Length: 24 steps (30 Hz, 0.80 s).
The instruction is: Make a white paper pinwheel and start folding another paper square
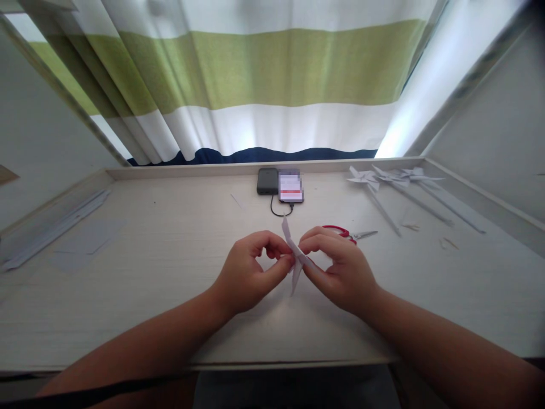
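Both hands are occupied with one item, a piece of folded paper (295,246), held between them near the front of the surface (170,227) and ahead of the person. The left hand (251,272) closes on it from the left, thumb and index finger meeting in a narrow pinch near its middle. The right hand (347,267) meets it from the right with bent fingers, its thumb tip partly hidden by the paper, and its grip is also narrow. Neither hand is nearer; the paper lies directly between the two sets of fingertips, which stand close together. Its long axis runs mainly away from the person, crossing the line between the hands: one point projects forward, leaning slightly left, another comes back toward the near edge, and a further arm slants to the right thumb. Whether the near point touches the surface cannot be determined. Scissors (349,234) lie just beyond the right hand, partly covered by it, blades pointing right. The phone (290,187) lies forward of the paper, well apart from the hands. Three pinwheels (365,178) lie at the far right, sheets (87,238) at the left.
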Available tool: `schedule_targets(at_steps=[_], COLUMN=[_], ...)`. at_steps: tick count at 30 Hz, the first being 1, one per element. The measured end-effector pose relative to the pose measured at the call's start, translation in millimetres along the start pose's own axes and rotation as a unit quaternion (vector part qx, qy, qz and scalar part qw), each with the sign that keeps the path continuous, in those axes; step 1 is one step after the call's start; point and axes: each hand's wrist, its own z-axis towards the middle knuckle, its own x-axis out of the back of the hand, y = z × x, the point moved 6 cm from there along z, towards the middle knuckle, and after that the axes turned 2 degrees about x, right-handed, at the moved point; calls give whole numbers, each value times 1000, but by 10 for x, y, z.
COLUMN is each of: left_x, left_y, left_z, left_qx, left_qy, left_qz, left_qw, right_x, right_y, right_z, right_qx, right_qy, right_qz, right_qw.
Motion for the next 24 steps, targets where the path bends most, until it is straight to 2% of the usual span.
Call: schedule_targets(at_steps=[2, 4, 8, 11, 14, 16, 19, 21, 24], left_x=[26, 60, 144, 208, 238, 185, -37, -200, -346], left_y=[58, 102, 127, 20, -164, -292, -406, -402, -362], left_z=[-5, -21, -69, -62, -14, 25, 40, 14, -25], left_qx=[-40, -80, -125, -76, 24, 105, 213, 236, 220], left_qy=[7, 15, 59, 111, 144, 118, -3, -85, -130], left_qz=[24, 37, 55, 30, -53, -133, -251, -312, -394], left_qw=[999, 996, 989, 990, 988, 978, 944, 916, 883], right_x=[-12, -44, -120, -159, -191, -199, -210, -223, -254], right_y=[98, 252, 541, 620, 608, 601, 622, 633, 616], right_z=[8, -4, -71, -108, -115, -107, -93, -88, -92], right_qx=[-54, -129, -248, -289, -302, -297, -283, -276, -279], right_qy=[-4, -7, 21, 33, 17, 17, 27, 33, 35], right_qz=[49, 138, 327, 388, 403, 411, 429, 440, 441], right_qw=[997, 982, 912, 875, 864, 862, 857, 854, 852])
